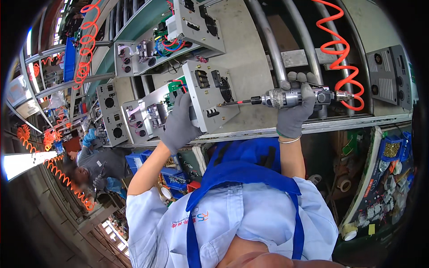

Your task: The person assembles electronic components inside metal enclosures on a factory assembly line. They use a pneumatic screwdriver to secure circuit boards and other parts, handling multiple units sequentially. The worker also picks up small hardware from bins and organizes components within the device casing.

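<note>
My right hand [296,111], in a grey glove, is wrapped round a metal air screwdriver [286,98] held level, with an orange coiled hose at its rear. Its long bit [237,103] points left, and the tip is at the face of an upright grey metal panel [210,117]; whether it sits in a screw I cannot tell. The panel carries a black fan [225,89] and a socket. My left hand [181,123], also gloved, grips the panel's left edge, its fingers partly hidden. Behind it are a green circuit board and wires of the open machine chassis [149,114].
Another open chassis [196,27] stands farther back. At the right is a grey vented panel [389,76] beside metal rollers [308,40]. The orange coiled hose [342,49] hangs at the right. Blue parts bins [174,178] lie below the bench edge. Co-workers [103,163] are at the left.
</note>
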A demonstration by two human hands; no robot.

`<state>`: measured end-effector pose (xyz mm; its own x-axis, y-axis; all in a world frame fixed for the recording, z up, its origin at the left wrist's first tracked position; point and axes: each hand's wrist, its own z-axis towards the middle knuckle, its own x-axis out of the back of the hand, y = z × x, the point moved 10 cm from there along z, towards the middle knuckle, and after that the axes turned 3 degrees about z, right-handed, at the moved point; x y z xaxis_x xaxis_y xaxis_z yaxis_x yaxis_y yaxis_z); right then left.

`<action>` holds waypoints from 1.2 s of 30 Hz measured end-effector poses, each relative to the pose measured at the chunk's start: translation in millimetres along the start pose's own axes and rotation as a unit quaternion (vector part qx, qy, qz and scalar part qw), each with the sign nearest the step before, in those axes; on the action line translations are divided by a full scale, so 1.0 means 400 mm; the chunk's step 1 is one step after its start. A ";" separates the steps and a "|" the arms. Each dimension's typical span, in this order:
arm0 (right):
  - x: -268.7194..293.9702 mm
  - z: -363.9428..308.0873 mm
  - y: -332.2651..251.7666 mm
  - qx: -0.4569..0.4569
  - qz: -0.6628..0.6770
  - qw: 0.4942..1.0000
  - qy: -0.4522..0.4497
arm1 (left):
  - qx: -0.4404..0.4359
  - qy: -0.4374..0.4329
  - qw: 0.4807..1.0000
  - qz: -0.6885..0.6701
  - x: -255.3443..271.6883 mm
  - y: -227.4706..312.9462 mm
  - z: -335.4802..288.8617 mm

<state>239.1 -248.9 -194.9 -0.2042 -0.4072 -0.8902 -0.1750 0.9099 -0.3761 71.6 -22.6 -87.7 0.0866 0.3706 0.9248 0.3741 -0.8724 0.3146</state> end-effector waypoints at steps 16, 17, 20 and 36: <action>0.047 -0.013 0.037 -0.010 0.009 0.999 0.044 | 0.013 0.013 0.999 -0.034 0.002 -0.022 -0.017; 0.047 -0.010 0.040 -0.009 0.016 0.999 0.036 | 0.014 0.013 0.999 -0.033 -0.002 -0.030 -0.015; 0.051 -0.010 0.040 -0.015 0.012 0.999 0.026 | 0.026 0.011 0.999 -0.038 -0.004 -0.038 -0.016; 0.112 0.025 0.064 -0.046 -0.135 0.986 0.084 | -0.014 0.074 0.996 -0.040 -0.018 -0.057 -0.059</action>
<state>235.0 -243.0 -247.0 -0.2927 -0.6481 -0.7031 -0.3290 0.7586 -0.5624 40.7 -12.7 -96.5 -0.0800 0.3895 0.9175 0.3484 -0.8515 0.3919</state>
